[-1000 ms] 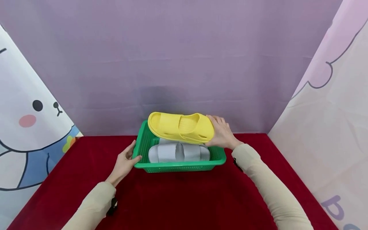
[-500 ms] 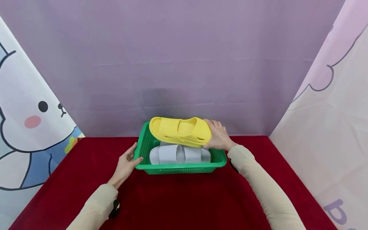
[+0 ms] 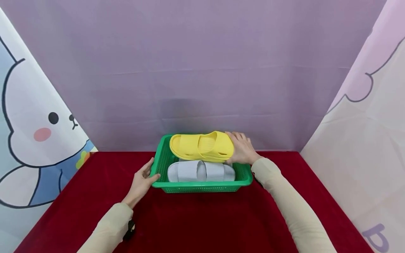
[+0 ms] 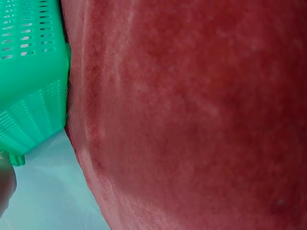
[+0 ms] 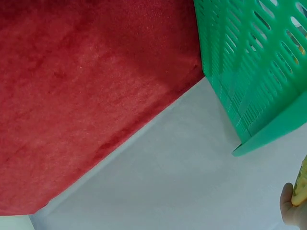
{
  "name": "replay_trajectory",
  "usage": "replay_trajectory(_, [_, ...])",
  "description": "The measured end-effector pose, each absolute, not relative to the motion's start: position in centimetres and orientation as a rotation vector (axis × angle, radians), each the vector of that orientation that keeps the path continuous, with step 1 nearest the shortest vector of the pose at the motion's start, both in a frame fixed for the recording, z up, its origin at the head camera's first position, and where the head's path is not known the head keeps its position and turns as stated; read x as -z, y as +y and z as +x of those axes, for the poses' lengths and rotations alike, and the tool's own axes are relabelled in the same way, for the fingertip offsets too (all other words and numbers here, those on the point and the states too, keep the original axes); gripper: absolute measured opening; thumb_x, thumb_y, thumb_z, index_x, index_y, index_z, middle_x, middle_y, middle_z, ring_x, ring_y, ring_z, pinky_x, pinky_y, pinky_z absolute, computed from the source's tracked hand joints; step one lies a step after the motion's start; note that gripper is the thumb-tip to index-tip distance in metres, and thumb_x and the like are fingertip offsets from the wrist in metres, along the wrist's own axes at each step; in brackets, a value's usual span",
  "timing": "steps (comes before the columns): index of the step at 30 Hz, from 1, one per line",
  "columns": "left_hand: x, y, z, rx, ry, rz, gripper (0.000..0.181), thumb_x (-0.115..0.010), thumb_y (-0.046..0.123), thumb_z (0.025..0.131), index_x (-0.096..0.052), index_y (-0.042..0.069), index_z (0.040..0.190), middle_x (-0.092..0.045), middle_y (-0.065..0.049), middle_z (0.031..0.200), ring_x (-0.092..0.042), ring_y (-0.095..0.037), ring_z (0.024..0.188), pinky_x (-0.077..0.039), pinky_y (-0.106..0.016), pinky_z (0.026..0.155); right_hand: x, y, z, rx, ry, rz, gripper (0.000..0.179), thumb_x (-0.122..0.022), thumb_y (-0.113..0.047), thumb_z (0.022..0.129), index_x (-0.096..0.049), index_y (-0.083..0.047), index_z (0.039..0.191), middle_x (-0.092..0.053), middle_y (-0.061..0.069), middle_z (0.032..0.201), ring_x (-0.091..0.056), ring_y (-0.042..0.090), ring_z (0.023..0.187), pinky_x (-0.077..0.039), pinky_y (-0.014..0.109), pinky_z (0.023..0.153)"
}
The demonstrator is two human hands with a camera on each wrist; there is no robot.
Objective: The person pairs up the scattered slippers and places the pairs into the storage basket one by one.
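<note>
A green plastic basket [image 3: 202,188] with slotted walls stands on the red cloth. Inside it, along the front, lies a light grey slipper [image 3: 188,171]; a second pale edge shows behind it, mostly hidden. Over the back of the basket is a yellow slipper [image 3: 190,146], toe to the left, its heel end gripped by my right hand [image 3: 242,147]. My left hand [image 3: 141,181] holds the basket's left rim, thumb over the top. At the right wrist view's edge, fingers [image 5: 286,194] show against the yellow slipper. The left wrist view catches only a fingertip at the basket.
Red velvet cloth [image 3: 196,221] covers the table around the basket. A purple curtain [image 3: 202,70] hangs close behind it. Cartoon-printed sheets [image 3: 19,140] flank the left side, and a pale printed sheet [image 3: 364,158] the right.
The yellow slipper, held in my right hand, has come down lower toward the back of the basket, beside the grey slipper. My left hand stays at the left rim.
</note>
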State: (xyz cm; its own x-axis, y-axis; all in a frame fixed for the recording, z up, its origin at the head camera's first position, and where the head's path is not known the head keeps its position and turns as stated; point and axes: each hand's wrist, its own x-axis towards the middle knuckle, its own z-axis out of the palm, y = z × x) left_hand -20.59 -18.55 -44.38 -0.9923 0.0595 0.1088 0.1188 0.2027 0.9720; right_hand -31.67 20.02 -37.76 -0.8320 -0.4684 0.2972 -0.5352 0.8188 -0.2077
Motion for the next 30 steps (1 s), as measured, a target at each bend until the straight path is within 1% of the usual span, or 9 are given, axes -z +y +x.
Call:
replay_trajectory(3, [44.4, -18.4, -20.7, 1.954, -2.403, -0.183, 0.071, -0.060, 0.017, 0.089, -0.019, 0.022, 0.147, -0.025, -0.006, 0.150, -0.033, -0.025, 0.133, -0.045, -0.009, 0.082, 37.6, 20.2, -31.6, -0.422, -2.777, 0.783, 0.110, -0.079, -0.051, 0.056, -0.024, -0.015, 0.144, -0.036, 0.015, 0.136, -0.031, 0.035, 0.124, -0.034, 0.054, 0.091])
replay_trajectory(5, [44.4, -18.3, -20.7, 1.960, -2.405, -0.184, 0.071, -0.059, 0.015, 0.089, -0.019, 0.022, 0.147, -0.024, -0.006, 0.150, -0.034, -0.025, 0.133, -0.045, -0.009, 0.082, 37.6, 20.3, -31.6, -0.428, -2.797, 0.790, 0.110, -0.080, -0.051, 0.057, -0.023, -0.012, 0.144, -0.035, 0.016, 0.138, -0.030, 0.036, 0.126, -0.031, 0.055, 0.096])
replay_trajectory(9, [44.3, -18.1, -20.8, 1.949, -2.420, -0.187, 0.070, -0.058, 0.013, 0.089, -0.019, 0.022, 0.147, -0.024, -0.006, 0.150, -0.034, -0.025, 0.133, -0.045, -0.010, 0.081, 37.1, 20.4, -31.4, -0.562, -2.843, 0.757, 0.109, -0.079, -0.048, 0.062, -0.022, -0.005, 0.144, -0.030, 0.017, 0.145, -0.026, 0.035, 0.133, -0.019, 0.053, 0.109])
replay_trajectory(11, [44.2, -18.1, -20.9, 1.941, -2.424, -0.187, 0.070, -0.058, 0.013, 0.089, -0.019, 0.023, 0.147, -0.024, -0.005, 0.150, -0.034, -0.025, 0.133, -0.045, -0.010, 0.081, 36.8, 20.5, -31.3, -0.650, -2.855, 0.725, 0.108, -0.079, -0.046, 0.064, -0.021, -0.003, 0.144, -0.027, 0.017, 0.147, -0.023, 0.035, 0.135, -0.014, 0.050, 0.112])
replay_trajectory(13, [44.1, -18.1, -20.9, 1.935, -2.423, -0.183, 0.070, -0.058, 0.012, 0.089, -0.019, 0.023, 0.147, -0.024, -0.005, 0.151, -0.034, -0.025, 0.133, -0.045, -0.009, 0.081, 36.4, 20.5, -31.2, -0.704, -2.864, 0.699, 0.107, -0.077, -0.046, 0.067, -0.019, -0.003, 0.145, -0.024, 0.016, 0.148, -0.021, 0.034, 0.137, -0.012, 0.049, 0.113])
replay_trajectory(16, [44.0, -18.3, -21.0, 1.924, -2.426, -0.185, 0.070, -0.058, 0.013, 0.089, -0.019, 0.023, 0.147, -0.025, -0.005, 0.150, -0.034, -0.025, 0.133, -0.045, -0.009, 0.081, 36.1, 20.6, -31.0, -0.711, -2.882, 0.674, 0.103, -0.074, -0.046, 0.071, -0.016, -0.006, 0.146, -0.022, 0.015, 0.150, -0.019, 0.035, 0.137, -0.013, 0.050, 0.113])
replay_trajectory(24, [43.6, -19.3, -20.9, 1.842, -2.471, -0.241, 0.072, -0.060, 0.020, 0.089, -0.019, 0.019, 0.147, -0.030, -0.015, 0.147, -0.042, -0.032, 0.126, -0.047, -0.012, 0.078, 37.2, 20.9, -30.0, -0.847, -2.899, 0.583, 0.095, -0.066, -0.049, 0.077, -0.012, -0.016, 0.148, -0.017, 0.009, 0.152, -0.017, 0.031, 0.138, -0.022, 0.054, 0.109])
replay_trajectory(28, [43.3, -19.8, -21.1, 1.778, -2.510, -0.246, 0.073, -0.060, 0.026, 0.089, -0.017, 0.016, 0.147, -0.031, -0.016, 0.146, -0.042, -0.032, 0.126, -0.047, -0.012, 0.079, 37.5, 21.2, -29.3, -0.855, -2.891, 0.601, 0.091, -0.061, -0.051, 0.081, -0.011, -0.014, 0.148, -0.016, 0.009, 0.152, -0.015, 0.032, 0.139, -0.021, 0.056, 0.109])
replay_trajectory(30, [42.9, -19.8, -21.2, 1.702, -2.553, -0.256, 0.073, -0.059, 0.028, 0.089, -0.017, 0.013, 0.147, -0.033, -0.017, 0.145, -0.044, -0.032, 0.124, -0.050, -0.018, 0.081, 37.4, 21.5, -28.9, -0.855, -2.890, 0.600, 0.090, -0.058, -0.053, 0.083, -0.010, -0.014, 0.148, -0.015, 0.009, 0.153, -0.014, 0.031, 0.139, -0.021, 0.055, 0.109])
